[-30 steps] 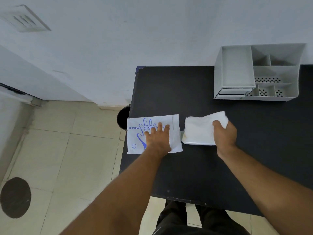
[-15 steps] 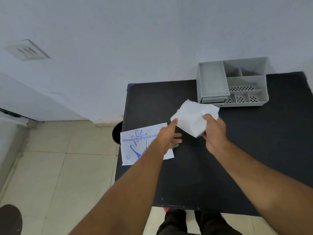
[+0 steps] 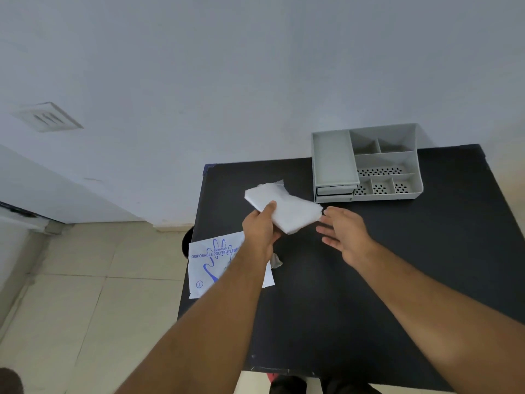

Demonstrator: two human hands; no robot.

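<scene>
A white stack of folded plastic gloves (image 3: 287, 207) is held above the black table (image 3: 355, 294). My left hand (image 3: 260, 233) grips its lower left end, thumb on top. Just right of the stack, my right hand (image 3: 345, 233) is open with fingers spread; its fingertips are at the stack's right edge and hold nothing. The flat white glove packet (image 3: 211, 264) printed in blue, "DISPOSABLE POLYETHYLENE", lies at the table's left edge, partly under my left forearm and overhanging the edge.
A grey compartment organiser (image 3: 366, 163) with perforated trays stands at the back of the table against the white wall. A small clear plastic scrap (image 3: 276, 261) lies beside the packet. Tiled floor lies to the left of the table.
My right hand pulled the stack off the table and passed it to my left hand, then let go and opened. My left hand left the packet and took the stack. The camera tilted up.
</scene>
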